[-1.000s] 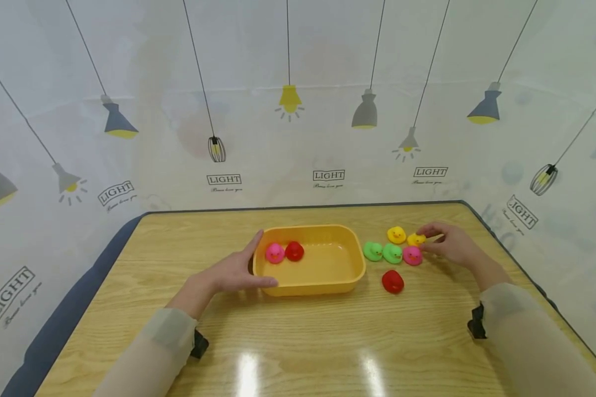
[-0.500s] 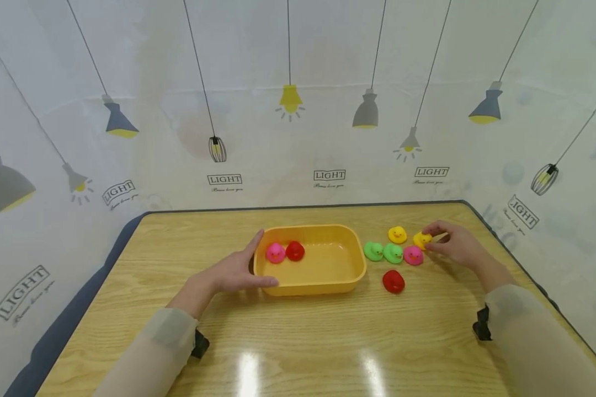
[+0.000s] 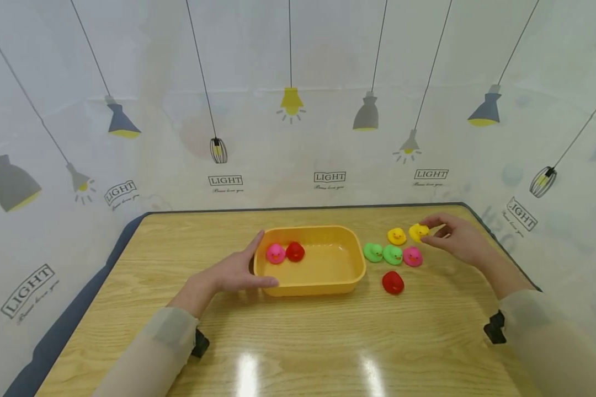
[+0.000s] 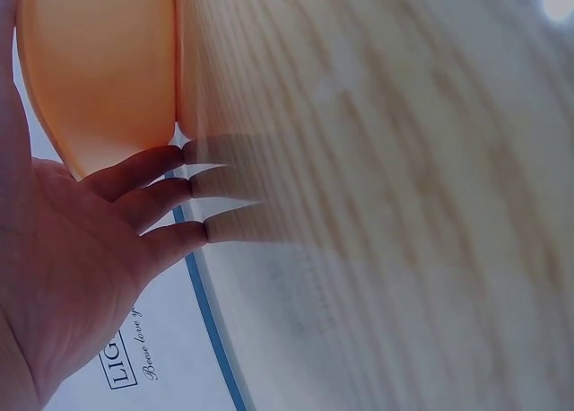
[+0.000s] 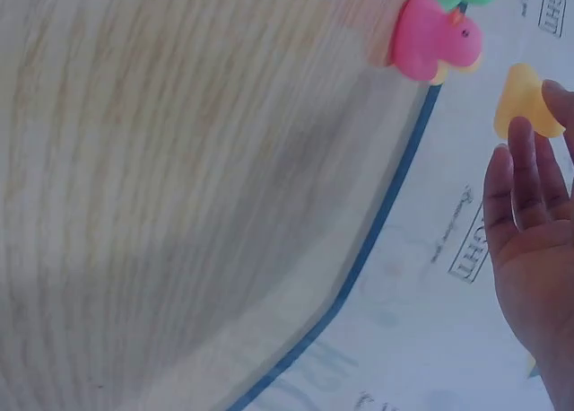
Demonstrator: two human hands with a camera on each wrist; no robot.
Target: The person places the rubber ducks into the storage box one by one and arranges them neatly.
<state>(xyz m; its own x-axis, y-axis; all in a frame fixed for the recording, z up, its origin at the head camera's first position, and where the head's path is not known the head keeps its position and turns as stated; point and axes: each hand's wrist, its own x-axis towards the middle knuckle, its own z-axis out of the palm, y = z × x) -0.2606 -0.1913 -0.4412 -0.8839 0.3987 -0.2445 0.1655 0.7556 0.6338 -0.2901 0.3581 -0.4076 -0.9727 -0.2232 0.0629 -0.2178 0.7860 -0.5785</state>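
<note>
My right hand (image 3: 456, 236) pinches a yellow rubber duck (image 3: 417, 232) between thumb and fingertips, and in the right wrist view that duck (image 5: 523, 101) is raised off the table. My left hand (image 3: 235, 270) rests against the left end of a yellow plastic basin (image 3: 300, 289), thumb along the near rim and the other fingers extended at the far side. In the left wrist view the straight fingers (image 4: 151, 200) reach down beside the basin's wall (image 4: 103, 70). Inside the basin sit a pink duck (image 3: 275, 253) and a red duck (image 3: 295, 252).
Right of the basin stand another yellow duck (image 3: 396, 236), two green ducks (image 3: 373, 252) in a row with a pink duck (image 3: 413, 257), and a red duck (image 3: 393, 283) nearer the front. The wooden table (image 3: 298, 336) meets a lamp-printed curtain (image 3: 258, 110) at the back.
The yellow duck in my right hand has risen off the table from beside the pink duck and moved slightly back. My left hand and the basin have stayed put.
</note>
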